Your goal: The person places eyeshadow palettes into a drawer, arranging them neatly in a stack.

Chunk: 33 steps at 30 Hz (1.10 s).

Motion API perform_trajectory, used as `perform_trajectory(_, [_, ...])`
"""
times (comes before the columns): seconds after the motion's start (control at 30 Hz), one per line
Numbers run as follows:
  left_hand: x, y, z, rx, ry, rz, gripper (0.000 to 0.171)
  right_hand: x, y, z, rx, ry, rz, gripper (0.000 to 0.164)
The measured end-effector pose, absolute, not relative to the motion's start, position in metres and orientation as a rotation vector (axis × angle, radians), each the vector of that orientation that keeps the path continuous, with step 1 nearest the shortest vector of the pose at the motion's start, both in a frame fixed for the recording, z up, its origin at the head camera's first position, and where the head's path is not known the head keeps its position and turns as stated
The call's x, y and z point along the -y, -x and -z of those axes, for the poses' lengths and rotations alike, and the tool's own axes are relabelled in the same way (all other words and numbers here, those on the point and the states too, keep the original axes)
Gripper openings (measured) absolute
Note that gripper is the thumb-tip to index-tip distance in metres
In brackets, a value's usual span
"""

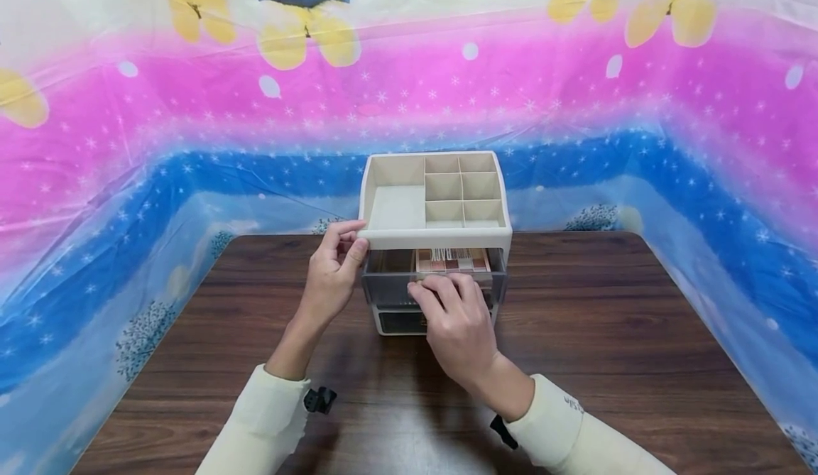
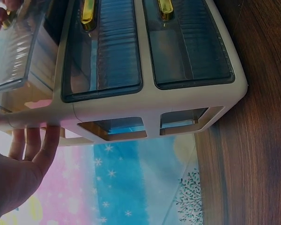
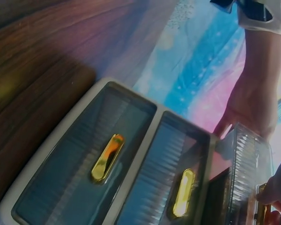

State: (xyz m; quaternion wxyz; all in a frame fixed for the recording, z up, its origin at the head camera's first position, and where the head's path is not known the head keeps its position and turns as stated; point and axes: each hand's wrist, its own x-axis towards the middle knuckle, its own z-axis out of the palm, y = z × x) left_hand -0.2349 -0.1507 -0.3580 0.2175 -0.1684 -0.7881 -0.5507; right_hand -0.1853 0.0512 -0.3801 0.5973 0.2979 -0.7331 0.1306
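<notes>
A cream desktop drawer organizer point(image 1: 441, 235) stands on the table. Its clear top drawer point(image 1: 388, 289) is pulled partly out. My right hand point(image 1: 459, 333) pinches the gold handle point(image 3: 262, 213) at that drawer's front. Inside lies what looks like a makeup palette point(image 1: 441, 265) with brown and pink squares, partly covered by my fingers. At the organizer's upper left corner, my left hand point(image 1: 330, 276) holds the frame, thumb toward the front and fingers along the side. Two lower drawers with gold handles are closed in the left wrist view, the middle one point(image 2: 114, 56) and the bottom one point(image 2: 192, 51).
The organizer's top has one wide compartment point(image 1: 397, 207) at left and several small square ones point(image 1: 442, 186) at right. Under it is a dark wood-grain table point(image 1: 601, 333). A pink and blue patterned cloth point(image 1: 409, 99) hangs behind and along both sides.
</notes>
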Motion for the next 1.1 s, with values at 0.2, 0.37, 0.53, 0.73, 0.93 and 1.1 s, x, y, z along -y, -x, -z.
perform_trajectory(0.2, [0.151, 0.234, 0.357, 2.182, 0.46, 1.536, 0.03, -0.052, 0.199, 0.383, 1.727, -0.681, -0.27, 0.019])
perform_trajectory(0.37, [0.151, 0.235, 0.358, 2.185, 0.464, 1.535, 0.031, -0.054, 0.211, 0.384, 1.753, -0.666, -0.233, 0.019])
perform_trajectory(0.53, [0.15, 0.236, 0.359, 2.173, 0.468, 1.546, 0.03, -0.056, 0.222, 0.386, 1.768, -0.667, -0.213, 0.019])
perform_trajectory(0.73, [0.151, 0.236, 0.359, 2.184, 0.474, 1.54, 0.03, -0.058, 0.222, 0.384, 1.804, -0.68, -0.223, 0.02])
perform_trajectory(0.93, [0.157, 0.232, 0.36, 2.227, 0.474, 1.48, 0.037, -0.071, 0.211, 0.374, 1.897, -0.775, -0.378, 0.024])
perform_trajectory(1.1, [0.167, 0.225, 0.362, 2.319, 0.452, 1.403, 0.047, -0.099, 0.206, 0.366, 1.868, -0.761, -0.554, 0.021])
